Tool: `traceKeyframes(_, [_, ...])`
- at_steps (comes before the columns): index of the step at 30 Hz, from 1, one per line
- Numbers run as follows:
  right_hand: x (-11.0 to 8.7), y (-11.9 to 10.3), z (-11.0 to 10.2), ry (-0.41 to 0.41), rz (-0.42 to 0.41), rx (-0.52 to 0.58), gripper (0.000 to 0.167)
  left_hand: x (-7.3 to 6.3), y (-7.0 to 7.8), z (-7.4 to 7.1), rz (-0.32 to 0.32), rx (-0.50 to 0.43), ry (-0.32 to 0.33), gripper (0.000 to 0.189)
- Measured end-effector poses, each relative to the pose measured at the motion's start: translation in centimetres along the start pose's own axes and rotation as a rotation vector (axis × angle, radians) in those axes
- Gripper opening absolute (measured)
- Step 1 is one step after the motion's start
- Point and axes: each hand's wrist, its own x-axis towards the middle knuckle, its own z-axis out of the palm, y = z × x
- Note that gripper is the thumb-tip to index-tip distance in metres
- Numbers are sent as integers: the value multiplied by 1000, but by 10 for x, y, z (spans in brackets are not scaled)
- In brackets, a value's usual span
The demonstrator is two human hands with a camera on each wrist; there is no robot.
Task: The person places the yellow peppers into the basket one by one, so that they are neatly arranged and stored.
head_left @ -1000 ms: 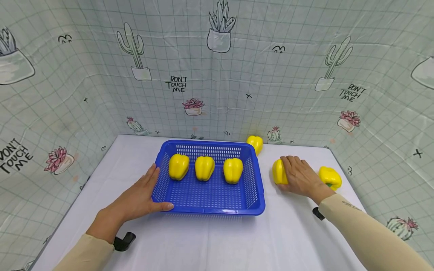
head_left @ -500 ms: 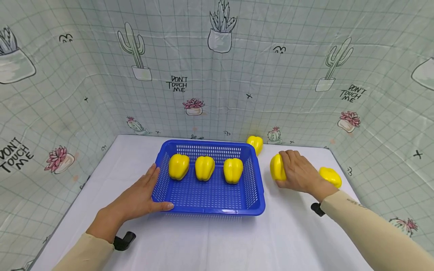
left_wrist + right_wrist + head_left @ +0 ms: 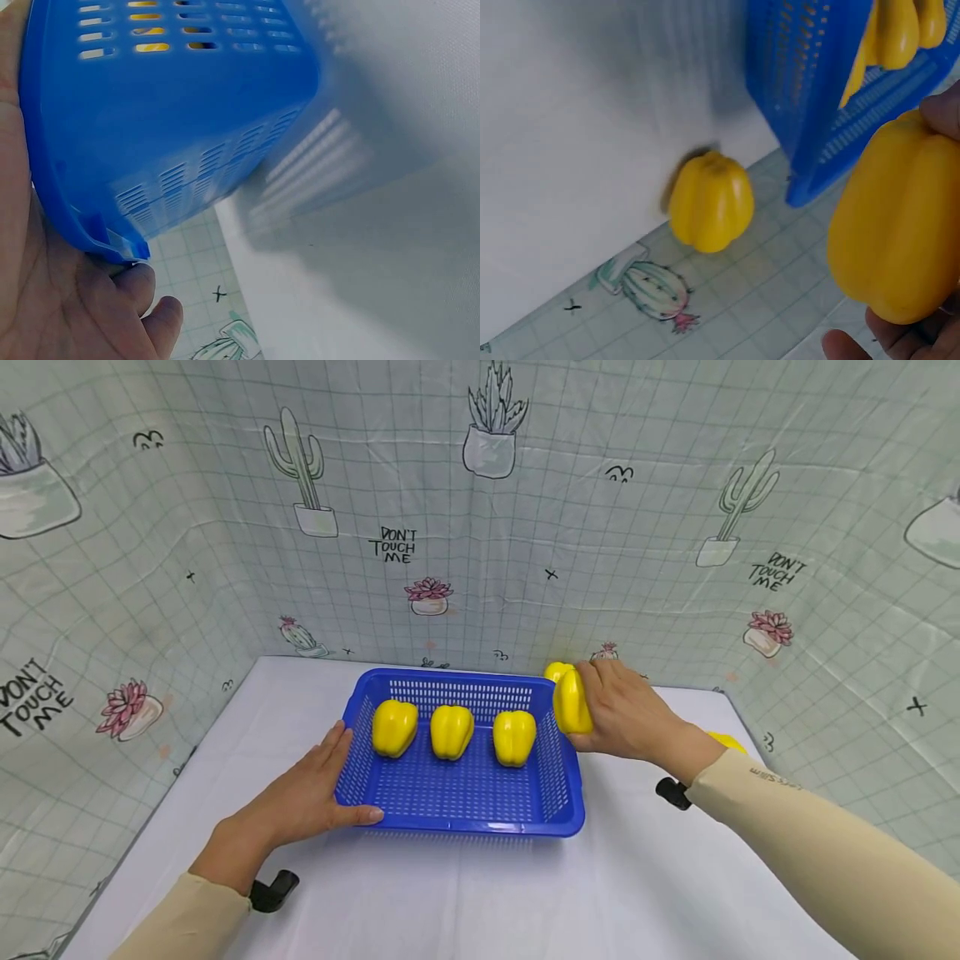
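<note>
A blue plastic basket (image 3: 465,827) with slotted walls stands on the white table, holding a row of three yellow bell peppers (image 3: 452,732). My left hand (image 3: 300,802) rests against its left front corner, fingers straight along the left rim and thumb lying over the front rim. My right hand (image 3: 626,714) grips another yellow bell pepper (image 3: 572,702), raised beside the basket's right rim; the right wrist view shows this held pepper (image 3: 896,225) close up, with fingertips under one end.
Behind the basket's back right corner lies a loose yellow bell pepper (image 3: 711,202), partly hidden in the head view. Another pepper (image 3: 727,742) shows at the right, mostly behind the right wrist. A patterned cloth (image 3: 480,543) hangs behind and around the table.
My right hand has lifted the yellow bell pepper off the table and carried it left to the basket's right rim. The left hand and basket have stayed in place.
</note>
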Motion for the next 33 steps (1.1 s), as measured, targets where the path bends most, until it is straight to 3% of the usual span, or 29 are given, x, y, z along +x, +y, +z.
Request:
traceKeyframes(10, [54, -56, -9, -27, -75, 10, 89, 1, -1, 0, 1, 3, 0, 134])
traceKeyframes(19, [95, -114, -5, -166, -86, 36, 89, 0, -1, -3, 7, -3, 4, 134])
traceKeyframes(25, [114, -149, 7, -175, -131, 5, 76, 1, -4, -2, 12, 16, 14, 133])
traceKeyframes(33, [128, -180, 19, -330, -114, 24, 80, 1, -4, -1, 46, 65, 48, 134])
